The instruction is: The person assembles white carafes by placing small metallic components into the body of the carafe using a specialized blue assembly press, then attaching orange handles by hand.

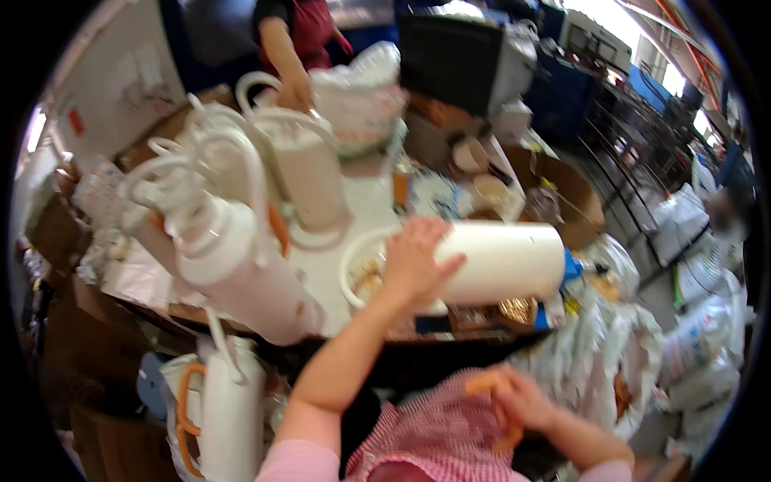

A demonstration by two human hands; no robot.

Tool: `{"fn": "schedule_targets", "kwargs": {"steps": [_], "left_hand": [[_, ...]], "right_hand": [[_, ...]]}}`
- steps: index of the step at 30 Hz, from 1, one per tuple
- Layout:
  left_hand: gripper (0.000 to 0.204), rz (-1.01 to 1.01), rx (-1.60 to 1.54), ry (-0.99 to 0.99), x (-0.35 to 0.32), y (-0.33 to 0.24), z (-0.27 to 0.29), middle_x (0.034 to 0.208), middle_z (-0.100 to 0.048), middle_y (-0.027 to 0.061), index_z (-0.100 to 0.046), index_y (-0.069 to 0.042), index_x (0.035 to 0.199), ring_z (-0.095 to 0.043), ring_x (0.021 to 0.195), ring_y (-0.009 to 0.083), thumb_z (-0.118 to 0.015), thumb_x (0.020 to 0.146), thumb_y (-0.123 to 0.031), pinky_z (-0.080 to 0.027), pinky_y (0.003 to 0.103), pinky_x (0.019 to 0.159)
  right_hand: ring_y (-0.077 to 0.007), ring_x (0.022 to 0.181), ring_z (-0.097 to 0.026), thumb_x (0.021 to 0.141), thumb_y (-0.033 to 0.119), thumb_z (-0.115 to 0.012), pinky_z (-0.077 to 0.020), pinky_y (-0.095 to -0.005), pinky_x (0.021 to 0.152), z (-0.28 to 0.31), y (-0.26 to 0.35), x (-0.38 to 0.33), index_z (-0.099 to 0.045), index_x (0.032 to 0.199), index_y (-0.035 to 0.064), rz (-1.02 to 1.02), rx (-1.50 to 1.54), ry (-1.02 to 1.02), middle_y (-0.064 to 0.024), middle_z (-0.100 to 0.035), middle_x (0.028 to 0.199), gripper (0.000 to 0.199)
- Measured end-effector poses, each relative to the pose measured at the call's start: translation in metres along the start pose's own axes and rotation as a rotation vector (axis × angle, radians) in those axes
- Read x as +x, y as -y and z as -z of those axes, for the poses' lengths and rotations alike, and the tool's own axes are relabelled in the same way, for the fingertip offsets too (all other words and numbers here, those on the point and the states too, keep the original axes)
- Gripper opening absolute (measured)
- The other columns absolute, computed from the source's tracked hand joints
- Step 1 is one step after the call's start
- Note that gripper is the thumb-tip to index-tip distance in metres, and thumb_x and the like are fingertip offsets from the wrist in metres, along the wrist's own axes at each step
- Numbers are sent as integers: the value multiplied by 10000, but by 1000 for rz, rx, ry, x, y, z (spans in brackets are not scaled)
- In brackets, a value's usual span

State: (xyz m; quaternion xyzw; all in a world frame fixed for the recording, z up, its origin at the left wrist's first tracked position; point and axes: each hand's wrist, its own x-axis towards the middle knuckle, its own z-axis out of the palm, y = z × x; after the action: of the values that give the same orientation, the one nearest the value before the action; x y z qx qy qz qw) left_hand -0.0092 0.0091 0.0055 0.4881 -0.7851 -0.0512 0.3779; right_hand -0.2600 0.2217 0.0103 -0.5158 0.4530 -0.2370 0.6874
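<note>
A white cylindrical thermos jug body (506, 261) lies on its side near the front of the white table. My left hand (416, 261) is closed over its left end, fingers across the top and thumb toward the near side. Just left of that hand is a round white bowl (347, 277) with small pieces in it. My right hand (522, 402), off the table in front of my checked apron, is closed around a curved orange handle (486, 384). A blue tool (572, 265) with a dark tip shows at the jug's right end, its body partly hidden.
Several white jugs with loop handles crowd the left, one jug (241, 269) leaning. A jug with an orange handle (189, 418) stands below. Across the table, another person's hand (295, 92) touches a jug (309, 173). Plastic bags (594, 353) and a cardboard box (574, 201) sit right.
</note>
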Motion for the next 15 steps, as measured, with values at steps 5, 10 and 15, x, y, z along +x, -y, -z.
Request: {"fn": "schedule_targets", "kwargs": {"steps": [5,10,15], "left_hand": [[566,21,-36,1,18,-4,13,1248,-652,112,-671,-95,1195,-563,1220,301,-770,774,-459,-443,458,997],[605,91,-109,-13,13,0,4,1198,-671,55,-664,-112,1187,-566,1197,226,-795,733,-490,-411,435,988],[589,108,-143,-66,3,1,-1,1186,-668,49,-665,-120,1165,-567,1195,222,-794,726,-492,-403,424,996]], "right_hand": [[-78,735,-577,944,248,-660,-510,-230,615,42,152,46,-609,1110,70,211,-596,-342,-3,-590,847,249],[-271,753,-625,882,340,-684,-492,-382,734,44,213,144,-671,936,61,393,-1213,-308,-95,-663,814,284],[-161,703,-600,926,310,-657,-484,-329,652,45,206,196,-645,930,38,116,-1117,-137,-24,-664,796,272]]}}
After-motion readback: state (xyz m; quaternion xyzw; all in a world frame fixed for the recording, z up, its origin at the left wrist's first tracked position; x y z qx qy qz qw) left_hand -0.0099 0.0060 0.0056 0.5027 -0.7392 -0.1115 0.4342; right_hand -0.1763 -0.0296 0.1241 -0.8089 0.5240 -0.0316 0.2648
